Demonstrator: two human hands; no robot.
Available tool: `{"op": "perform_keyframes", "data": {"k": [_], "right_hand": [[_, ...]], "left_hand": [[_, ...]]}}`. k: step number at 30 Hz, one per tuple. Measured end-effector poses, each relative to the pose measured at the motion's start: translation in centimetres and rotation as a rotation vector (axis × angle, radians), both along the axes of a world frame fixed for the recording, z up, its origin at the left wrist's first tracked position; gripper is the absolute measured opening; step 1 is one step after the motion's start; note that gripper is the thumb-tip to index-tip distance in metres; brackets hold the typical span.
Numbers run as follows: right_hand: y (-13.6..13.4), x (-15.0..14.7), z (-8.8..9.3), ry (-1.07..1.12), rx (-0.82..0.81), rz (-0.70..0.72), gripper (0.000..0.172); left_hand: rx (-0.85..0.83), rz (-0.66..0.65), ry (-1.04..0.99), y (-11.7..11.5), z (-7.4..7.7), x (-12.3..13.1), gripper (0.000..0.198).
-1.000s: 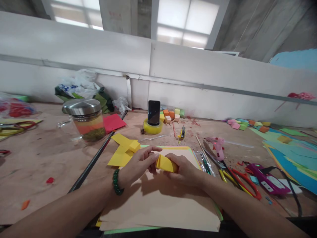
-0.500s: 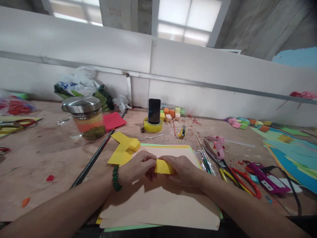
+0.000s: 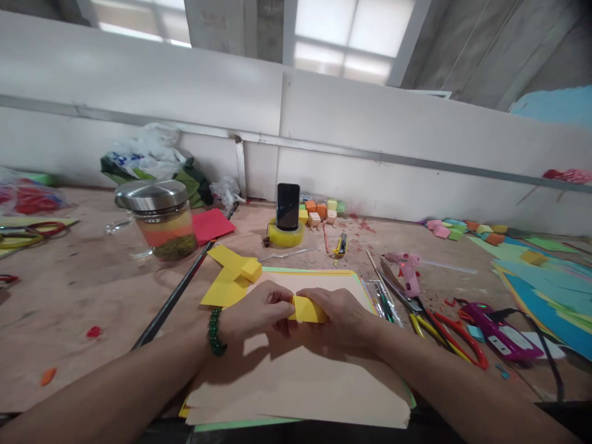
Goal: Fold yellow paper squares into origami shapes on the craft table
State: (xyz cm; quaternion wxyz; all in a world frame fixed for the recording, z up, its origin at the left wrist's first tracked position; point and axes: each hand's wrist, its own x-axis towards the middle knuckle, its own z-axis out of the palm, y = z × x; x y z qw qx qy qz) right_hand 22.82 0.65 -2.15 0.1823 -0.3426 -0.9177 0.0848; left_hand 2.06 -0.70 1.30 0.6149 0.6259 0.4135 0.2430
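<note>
A small folded piece of yellow paper [image 3: 309, 309] is between my two hands, above a stack of pale peach sheets [image 3: 296, 388]. My right hand [image 3: 340, 314] grips its right side with bent fingers. At its left edge, my left hand [image 3: 263, 311] has thumb and fingertips closed on the paper; the lower fingers are partly in shadow. A yellow paper cube [image 3: 251, 270] rests on yellow sheets [image 3: 222, 285] just beyond my left hand.
A glass mug [image 3: 161, 222] stands at the left, near red paper [image 3: 213, 226]. A phone [image 3: 287, 206] leans on a tape roll [image 3: 285, 235]. Right of the stack lie red-handled scissors [image 3: 462, 339], a pink glue gun [image 3: 409, 274] and a purple device [image 3: 502, 333].
The folded yellow paper has tilted slightly, showing more of its upper face. My left thumb and fingers have shifted a little at its left edge.
</note>
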Motion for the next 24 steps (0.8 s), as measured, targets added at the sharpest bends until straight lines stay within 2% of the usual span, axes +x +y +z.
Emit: {"op": "perform_keyframes", "data": {"k": [6, 12, 19, 21, 24], "right_hand": [[0.2, 0.1, -0.5, 0.011, 0.050, 0.032, 0.044], [0.1, 0.5, -0.3, -0.149, 0.123, 0.097, 0.072], [-0.4, 0.1, 0.5, -0.284, 0.200, 0.143, 0.083], [-0.5, 0.0, 0.8, -0.305, 0.201, 0.136, 0.083], [-0.6, -0.2, 0.9, -0.314, 0.174, 0.125, 0.087]], "left_hand": [[0.021, -0.010, 0.042, 0.1, -0.3, 0.2, 0.016], [0.063, -0.012, 0.017, -0.1, -0.4, -0.1, 0.020], [0.087, -0.019, 0.036, -0.4, -0.3, -0.2, 0.025], [0.112, -0.014, 0.013, -0.5, -0.1, -0.2, 0.030], [0.087, 0.005, 0.006, -0.7, -0.1, 0.0, 0.049]]}}
